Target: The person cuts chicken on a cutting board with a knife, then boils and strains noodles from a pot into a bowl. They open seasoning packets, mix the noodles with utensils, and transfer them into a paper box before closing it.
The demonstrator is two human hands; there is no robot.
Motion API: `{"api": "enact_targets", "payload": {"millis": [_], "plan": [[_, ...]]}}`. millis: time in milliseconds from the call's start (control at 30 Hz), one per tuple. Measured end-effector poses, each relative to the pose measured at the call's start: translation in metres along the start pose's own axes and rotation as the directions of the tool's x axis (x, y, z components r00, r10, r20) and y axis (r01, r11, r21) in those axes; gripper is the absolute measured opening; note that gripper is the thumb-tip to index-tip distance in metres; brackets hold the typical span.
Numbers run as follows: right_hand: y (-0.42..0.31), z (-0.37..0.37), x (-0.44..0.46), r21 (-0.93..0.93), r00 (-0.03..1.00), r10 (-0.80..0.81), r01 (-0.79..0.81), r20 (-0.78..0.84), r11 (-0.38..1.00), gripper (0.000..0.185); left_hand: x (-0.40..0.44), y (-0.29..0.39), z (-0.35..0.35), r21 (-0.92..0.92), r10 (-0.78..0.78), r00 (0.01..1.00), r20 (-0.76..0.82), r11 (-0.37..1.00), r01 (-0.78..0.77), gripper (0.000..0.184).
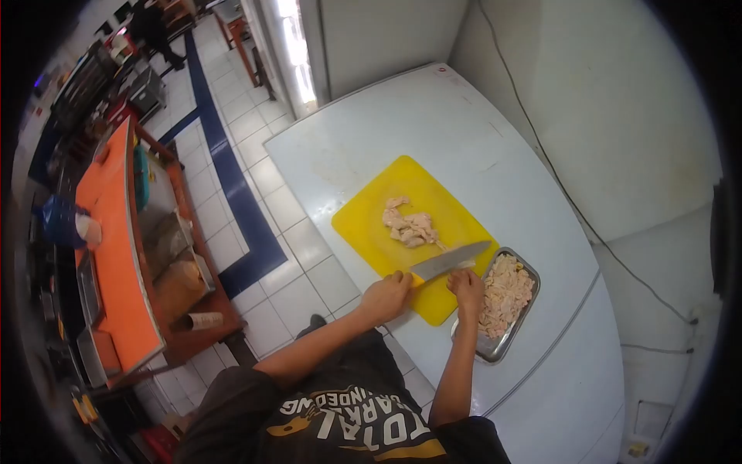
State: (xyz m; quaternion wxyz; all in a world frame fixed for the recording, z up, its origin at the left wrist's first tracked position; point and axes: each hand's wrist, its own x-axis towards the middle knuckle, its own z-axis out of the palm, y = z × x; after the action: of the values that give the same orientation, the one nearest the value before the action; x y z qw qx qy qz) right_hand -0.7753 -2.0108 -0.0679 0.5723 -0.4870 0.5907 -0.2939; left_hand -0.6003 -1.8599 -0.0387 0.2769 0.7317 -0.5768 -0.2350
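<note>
My left hand [388,299] is closed round the yellow handle of a kitchen knife [452,261]. Its broad blade points right across the lower right part of a yellow cutting board [363,205]. The fingers of my right hand [466,289] are pinched together just below the blade, at a small pale piece of meat [467,264], partly hidden. Beyond the knife, a pile of pale cooked-looking meat [410,224], perhaps chicken, lies mid-board. Close to the right of my right hand, a metal tray [495,356] holds many small chopped pieces [506,298].
The board and tray rest on a light-coloured table [340,162] against a wall [595,124]. A cable [576,205] runs down that wall. To the left, across the tiled floor, stands an orange-topped counter [127,255]. A person in dark clothes [151,31] is far back.
</note>
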Motion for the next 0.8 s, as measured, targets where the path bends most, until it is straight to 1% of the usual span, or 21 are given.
{"api": "enact_targets", "payload": {"millis": [33, 67, 100, 167, 233, 300, 333, 367, 400, 433, 467, 500, 533, 567, 600, 633, 667, 700, 733, 767, 800], "plan": [[0.000, -0.007, -0.008, -0.182, 1.000, -0.018, 0.021, 0.021, 0.983, 0.042, 0.000, -0.005, 0.008, 0.045, 0.012, 1.000, -0.007, 0.999, -0.011, 0.024], [0.001, -0.012, -0.019, -0.266, 0.998, -0.068, 0.070, 0.016, 0.961, 0.040, -0.002, -0.010, 0.015, 0.093, 0.019, 1.000, -0.017, 0.995, -0.017, 0.026], [0.004, -0.013, -0.034, -0.349, 0.993, -0.118, 0.119, 0.022, 0.930, 0.039, -0.007, -0.011, 0.017, 0.087, -0.013, 0.999, -0.043, 0.996, 0.016, 0.026], [0.001, 0.001, -0.068, -0.445, 0.941, -0.326, 0.330, 0.088, 0.832, 0.033, -0.018, -0.016, 0.012, 0.072, 0.072, 0.995, -0.064, 0.995, -0.067, 0.036], [0.013, 0.034, -0.106, -0.244, 0.911, -0.364, 0.404, 0.192, 0.882, 0.040, -0.055, -0.016, -0.003, -0.055, 0.074, 0.954, -0.292, 0.994, -0.094, 0.045], [0.016, 0.083, -0.162, -0.029, 0.930, -0.114, 0.132, 0.349, 0.991, 0.048, -0.112, -0.021, -0.030, -0.120, 0.059, 0.897, -0.437, 0.985, -0.123, 0.054], [0.019, 0.121, -0.195, -0.038, 0.872, -0.107, 0.142, 0.479, 0.989, 0.048, -0.145, -0.033, -0.037, -0.139, 0.048, 0.855, -0.516, 0.980, -0.139, 0.054], [0.023, 0.151, -0.235, 0.212, 0.804, 0.042, -0.206, 0.594, 0.955, 0.054, -0.182, -0.043, -0.041, -0.153, 0.043, 0.805, -0.592, 0.974, -0.165, 0.055], [0.034, 0.182, -0.269, 0.265, 0.710, 0.118, -0.404, 0.695, 0.876, 0.057, -0.226, -0.054, -0.046, -0.125, -0.024, 0.760, -0.650, 0.989, -0.076, 0.055], [0.045, 0.213, -0.302, 0.268, 0.598, 0.191, -0.592, 0.778, 0.760, 0.060, -0.271, -0.063, -0.051, -0.048, 0.028, 0.737, -0.676, 0.995, -0.082, 0.053], [0.059, 0.241, -0.334, 0.108, 0.397, 0.217, -0.652, 0.892, 0.751, 0.060, -0.316, -0.071, -0.056, 0.024, 0.084, 0.719, -0.690, 0.995, -0.093, 0.051], [0.075, 0.263, -0.369, -0.055, 0.191, 0.247, -0.676, 0.950, 0.735, 0.061, -0.362, -0.092, -0.053, 0.031, 0.043, 0.683, -0.730, 0.999, -0.029, 0.051], [0.092, 0.281, -0.405, -0.210, -0.010, 0.274, -0.672, 0.962, 0.710, 0.062, -0.413, -0.123, -0.040, 0.000, 0.005, 0.617, -0.787, 1.000, -0.008, 0.052], [0.104, 0.292, -0.441, -0.363, -0.195, 0.313, -0.636, 0.929, 0.681, 0.063, -0.459, -0.135, -0.031, -0.046, -0.037, 0.540, -0.841, 0.999, -0.003, 0.052], [0.113, 0.305, -0.469, -0.497, -0.369, 0.336, -0.575, 0.867, 0.650, 0.064, -0.511, -0.139, -0.040, -0.092, -0.178, 0.538, -0.824, 0.979, 0.184, 0.055], [0.119, 0.318, -0.503, -0.529, -0.406, 0.348, -0.541, 0.845, 0.653, 0.064, -0.560, -0.141, -0.048, -0.140, -0.312, 0.474, -0.824, 0.921, 0.362, 0.058], [0.124, 0.330, -0.541, -0.534, -0.360, 0.411, -0.376, 0.837, 0.758, 0.065, -0.608, -0.143, -0.056, -0.191, -0.438, 0.399, -0.805, 0.830, 0.525, 0.061], [0.131, 0.341, -0.580, -0.519, -0.304, 0.451, -0.198, 0.839, 0.831, 0.067, -0.649, -0.151, -0.055, -0.258, -0.540, 0.266, -0.798, 0.706, 0.659, 0.063], [0.124, 0.350, -0.620, -0.479, -0.351, 0.429, -0.067, 0.833, 0.875, 0.063, -0.685, -0.162, -0.051, -0.311, -0.596, 0.162, -0.786, 0.608, 0.731, 0.063], [0.130, 0.362, -0.646, -0.482, -0.376, 0.431, -0.050, 0.820, 0.874, 0.063, -0.717, -0.174, -0.044, -0.361, -0.638, 0.056, -0.768, 0.504, 0.784, 0.063], [0.139, 0.372, -0.673, -0.493, -0.443, 0.468, 0.067, 0.764, 0.868, 0.059, -0.753, -0.179, -0.042, -0.431, -0.700, -0.016, -0.714, 0.422, 0.797, 0.066]]}}
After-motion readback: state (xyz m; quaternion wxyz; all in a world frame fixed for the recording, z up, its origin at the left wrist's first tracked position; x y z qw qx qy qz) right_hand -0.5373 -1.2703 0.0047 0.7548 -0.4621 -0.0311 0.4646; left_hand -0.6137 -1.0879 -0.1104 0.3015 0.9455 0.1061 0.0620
